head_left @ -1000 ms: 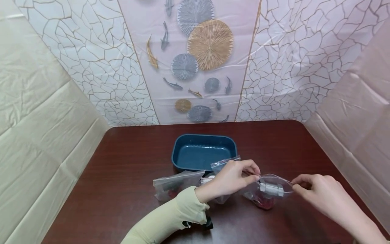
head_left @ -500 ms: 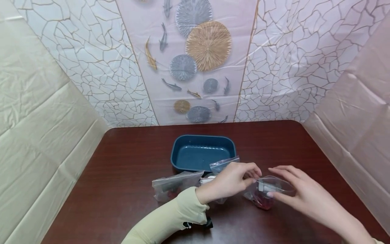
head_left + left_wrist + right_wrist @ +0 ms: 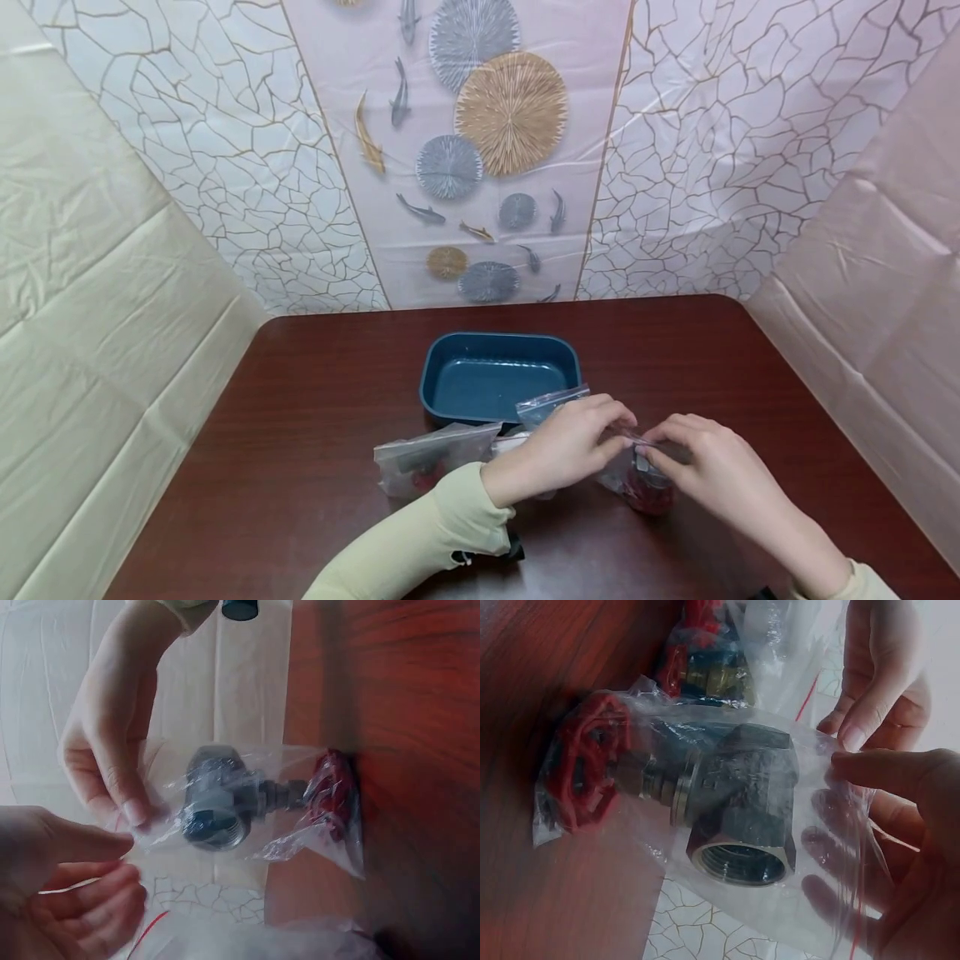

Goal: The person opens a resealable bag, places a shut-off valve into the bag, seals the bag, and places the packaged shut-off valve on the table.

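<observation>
A metal gate valve [image 3: 742,787] with a red handwheel [image 3: 589,769] stands wheel-down on the table inside a clear zip bag [image 3: 277,844]. My left hand [image 3: 566,442] pinches the bag's mouth at its left side between thumb and fingers. Close beside it, my right hand [image 3: 712,462] grips the same mouth, thumb and fingers on opposite sides of the plastic. Both thumbs nearly meet at the zip edge in the wrist views. From the head, the right hand covers much of the valve's body.
A blue rectangular tray [image 3: 502,335] sits farther back on the dark red-brown table [image 3: 330,375]. Left of the held bag stand more zip bags, one [image 3: 397,454] with something red inside. Another bagged valve [image 3: 720,679] shows brass and red. Cloth walls [image 3: 847,333] enclose the table.
My right hand let go of the bag's right corner, moved left over the mouth with spread fingers, and now grips it beside my left hand. The bag's mouth has narrowed.
</observation>
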The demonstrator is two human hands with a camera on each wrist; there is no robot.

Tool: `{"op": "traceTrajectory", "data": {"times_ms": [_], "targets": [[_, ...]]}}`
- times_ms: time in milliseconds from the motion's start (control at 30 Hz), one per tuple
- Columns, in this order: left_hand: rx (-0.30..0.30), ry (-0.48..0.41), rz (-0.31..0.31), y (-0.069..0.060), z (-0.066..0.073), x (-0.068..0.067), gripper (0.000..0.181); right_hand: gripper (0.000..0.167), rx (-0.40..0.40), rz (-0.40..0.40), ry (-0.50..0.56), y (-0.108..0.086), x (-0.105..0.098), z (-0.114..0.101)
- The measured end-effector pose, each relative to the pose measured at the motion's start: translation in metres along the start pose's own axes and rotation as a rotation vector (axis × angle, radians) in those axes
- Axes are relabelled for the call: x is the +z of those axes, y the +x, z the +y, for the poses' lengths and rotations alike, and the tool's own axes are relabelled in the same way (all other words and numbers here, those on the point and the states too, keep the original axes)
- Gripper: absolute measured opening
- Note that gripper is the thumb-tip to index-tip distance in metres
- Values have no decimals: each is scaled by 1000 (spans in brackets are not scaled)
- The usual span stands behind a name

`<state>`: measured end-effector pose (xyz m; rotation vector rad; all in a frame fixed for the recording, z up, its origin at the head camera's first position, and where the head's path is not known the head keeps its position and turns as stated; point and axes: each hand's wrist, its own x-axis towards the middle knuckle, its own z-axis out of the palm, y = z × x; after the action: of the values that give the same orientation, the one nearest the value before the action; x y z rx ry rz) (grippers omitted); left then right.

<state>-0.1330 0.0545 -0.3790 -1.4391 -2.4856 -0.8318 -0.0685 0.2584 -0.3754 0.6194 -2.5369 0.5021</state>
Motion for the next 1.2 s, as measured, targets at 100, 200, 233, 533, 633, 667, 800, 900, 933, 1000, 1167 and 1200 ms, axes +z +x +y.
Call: {"op": "traceTrajectory", "data": {"times_ms": [100, 200, 233, 533, 633, 667, 800, 900, 933, 1000, 1167, 1200], "targets": [[-9, 50, -54, -1, -2, -1, 12, 23, -32, 14, -10, -1, 0, 0], [23, 77, -65, -2, -3, -2, 12, 23, -71, 29, -27, -1, 0, 2], [35, 88, -60, -2, -3, -3, 12, 22, -82, 33, -30, 0, 0, 3], [92, 251, -48, -5, 1, -4, 14, 48, -217, 37, -56, -1, -2, 8], [95, 248, -37, -6, 1, -3, 14, 45, -209, 42, -52, -2, -1, 8], [94, 244, -34, -6, 2, -3, 13, 37, -201, 45, -50, -3, -1, 8], [92, 235, -33, -5, 2, -3, 13, 11, -176, 62, -35, -4, 0, 7], [94, 238, -36, -4, 2, -3, 14, 23, -172, 80, -26, -3, 1, 6], [94, 241, -37, -4, 2, -4, 13, 31, -175, 87, -23, -3, 2, 6], [92, 244, -39, -4, 2, -4, 13, 44, -181, 96, -27, -2, 4, 6], [82, 234, -48, -4, 2, -4, 12, 50, -187, 106, -42, -2, 7, 4], [79, 230, -50, -4, 2, -4, 12, 50, -189, 108, -40, -2, 8, 4]]}}
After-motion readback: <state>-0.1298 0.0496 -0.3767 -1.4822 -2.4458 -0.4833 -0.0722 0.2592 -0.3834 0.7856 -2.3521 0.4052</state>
